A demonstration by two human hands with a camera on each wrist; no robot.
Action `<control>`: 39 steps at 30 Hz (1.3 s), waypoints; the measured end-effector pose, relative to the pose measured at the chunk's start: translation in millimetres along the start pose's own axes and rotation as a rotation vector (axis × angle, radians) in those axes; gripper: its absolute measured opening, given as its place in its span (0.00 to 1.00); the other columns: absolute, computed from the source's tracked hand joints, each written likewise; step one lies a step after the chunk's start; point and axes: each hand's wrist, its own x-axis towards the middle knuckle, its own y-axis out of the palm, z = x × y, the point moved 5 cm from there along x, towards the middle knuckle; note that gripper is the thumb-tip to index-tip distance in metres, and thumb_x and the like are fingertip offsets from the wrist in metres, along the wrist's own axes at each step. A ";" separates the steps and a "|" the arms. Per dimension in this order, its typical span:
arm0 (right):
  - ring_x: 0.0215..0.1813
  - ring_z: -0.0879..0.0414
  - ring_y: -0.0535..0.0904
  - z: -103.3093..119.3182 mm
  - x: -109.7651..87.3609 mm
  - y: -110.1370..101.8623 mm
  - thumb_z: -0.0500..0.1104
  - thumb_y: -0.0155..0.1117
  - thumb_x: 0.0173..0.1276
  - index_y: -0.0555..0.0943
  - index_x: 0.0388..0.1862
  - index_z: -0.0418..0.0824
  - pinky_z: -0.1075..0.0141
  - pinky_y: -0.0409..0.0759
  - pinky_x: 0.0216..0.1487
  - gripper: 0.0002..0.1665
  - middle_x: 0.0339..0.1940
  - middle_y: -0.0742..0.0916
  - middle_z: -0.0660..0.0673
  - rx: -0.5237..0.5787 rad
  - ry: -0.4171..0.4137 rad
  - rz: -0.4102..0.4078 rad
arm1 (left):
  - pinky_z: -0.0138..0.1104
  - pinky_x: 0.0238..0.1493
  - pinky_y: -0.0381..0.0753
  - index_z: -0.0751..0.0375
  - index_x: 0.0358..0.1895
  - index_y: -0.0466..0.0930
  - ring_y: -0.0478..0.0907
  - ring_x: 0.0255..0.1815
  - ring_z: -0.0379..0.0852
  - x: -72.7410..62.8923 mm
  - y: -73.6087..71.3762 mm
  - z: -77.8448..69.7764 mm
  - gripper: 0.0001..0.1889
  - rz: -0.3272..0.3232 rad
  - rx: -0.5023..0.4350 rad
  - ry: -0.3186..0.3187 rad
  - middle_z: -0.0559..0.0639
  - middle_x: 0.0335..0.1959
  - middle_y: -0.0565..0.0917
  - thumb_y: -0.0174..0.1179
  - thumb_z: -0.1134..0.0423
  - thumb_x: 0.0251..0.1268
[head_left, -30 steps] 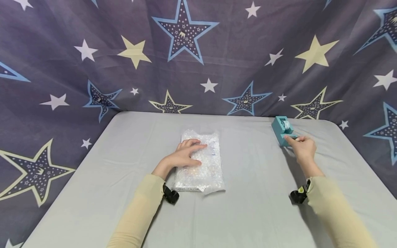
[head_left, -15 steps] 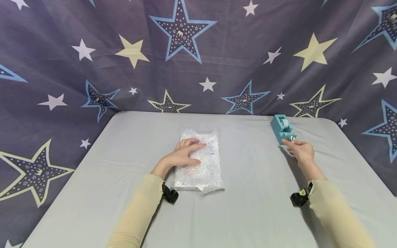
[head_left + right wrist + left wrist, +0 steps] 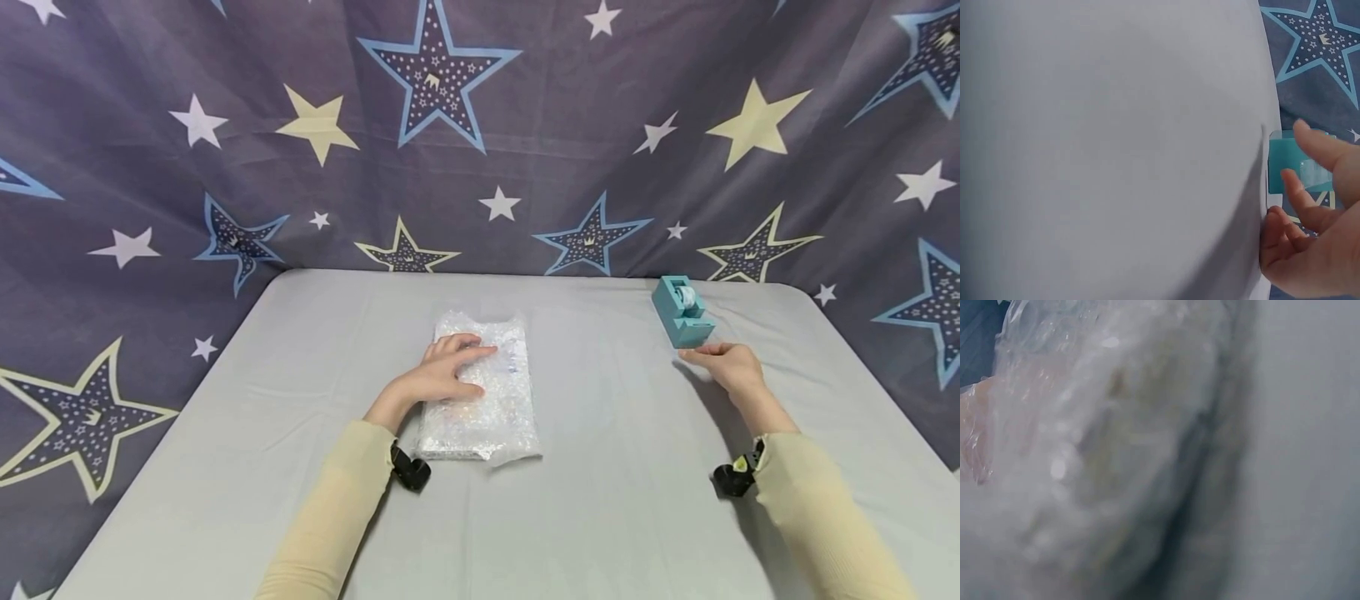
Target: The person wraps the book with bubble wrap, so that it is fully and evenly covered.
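Observation:
My left hand [image 3: 442, 373] rests flat on a package wrapped in bubble wrap [image 3: 506, 421], fingers spread across it. The left wrist view shows the bubble wrap [image 3: 1079, 425] close up and blurred, with some skin at its left side. At the right, my right hand [image 3: 733, 368] is just in front of a teal tape dispenser [image 3: 686, 335] with a roll of clear tape in it. In the right wrist view, thumb and index finger are apart, with a strip of clear tape [image 3: 1315, 175] against the index finger. The other fingers curl in below.
A pale cloth covers the table [image 3: 607, 467]. Behind it hangs a dark curtain [image 3: 480, 175] with stars, close to the dispenser at the back right. Small black cameras [image 3: 411, 471] sit on both wrists under the cream sleeves.
My right hand has drawn back slightly toward me from the dispenser's front edge, where shiny tape showed half a second ago. The left hand and package keep their place.

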 end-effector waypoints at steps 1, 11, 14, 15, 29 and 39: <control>0.44 0.49 0.70 0.6 -0.5 0.1 0.63 0.62 0.53 0.71 0.52 0.30 0.64 0.70 0.39 0.42 0.51 0.74 0.35 0.013 -0.021 0.013 | 0.49 0.67 0.42 0.43 0.66 0.62 0.46 0.69 0.50 -0.1 0.3 0.3 0.37 -0.002 0.001 0.001 0.49 0.69 0.55 0.63 0.51 0.47; 0.39 0.63 0.69 -1.5 -1.0 -5.2 0.64 0.57 0.58 0.68 0.56 0.33 0.73 0.72 0.36 0.41 0.42 0.76 0.52 0.169 -0.079 -0.005 | 0.50 0.66 0.42 0.44 0.67 0.61 0.46 0.69 0.52 -1.7 2.0 0.8 0.38 0.002 0.005 0.010 0.51 0.70 0.54 0.63 0.51 0.48; 0.36 0.65 0.70 -2.7 1.8 -7.9 0.64 0.58 0.57 0.72 0.51 0.37 0.74 0.72 0.34 0.36 0.32 0.74 0.63 0.213 -0.057 -0.045 | 0.50 0.66 0.42 0.44 0.67 0.61 0.46 0.69 0.52 -1.5 1.5 0.9 0.38 -0.001 0.008 0.010 0.51 0.69 0.54 0.63 0.51 0.48; 0.36 0.65 0.69 -3.4 2.6 -8.7 0.64 0.58 0.57 0.73 0.49 0.38 0.74 0.71 0.34 0.34 0.30 0.74 0.65 0.223 -0.048 -0.057 | 0.50 0.66 0.42 0.44 0.67 0.61 0.46 0.69 0.51 -1.3 1.4 0.9 0.38 -0.002 0.008 0.011 0.51 0.69 0.54 0.63 0.51 0.48; 0.35 0.66 0.66 -9.3 6.3 -10.0 0.60 0.58 0.60 0.76 0.43 0.38 0.73 0.64 0.37 0.27 0.23 0.73 0.66 0.226 0.027 -0.165 | 0.51 0.66 0.41 0.44 0.67 0.62 0.47 0.69 0.52 -0.7 1.0 0.4 0.37 -0.004 0.012 0.015 0.50 0.69 0.55 0.63 0.51 0.48; 0.26 0.67 0.68 -2.5 7.5 -11.2 0.56 0.59 0.60 0.78 0.43 0.34 0.74 0.68 0.25 0.26 0.19 0.73 0.65 0.146 -0.006 -0.244 | 0.51 0.67 0.41 0.44 0.66 0.62 0.47 0.69 0.52 -1.2 -0.6 0.3 0.38 -0.007 0.009 0.016 0.51 0.69 0.55 0.63 0.51 0.47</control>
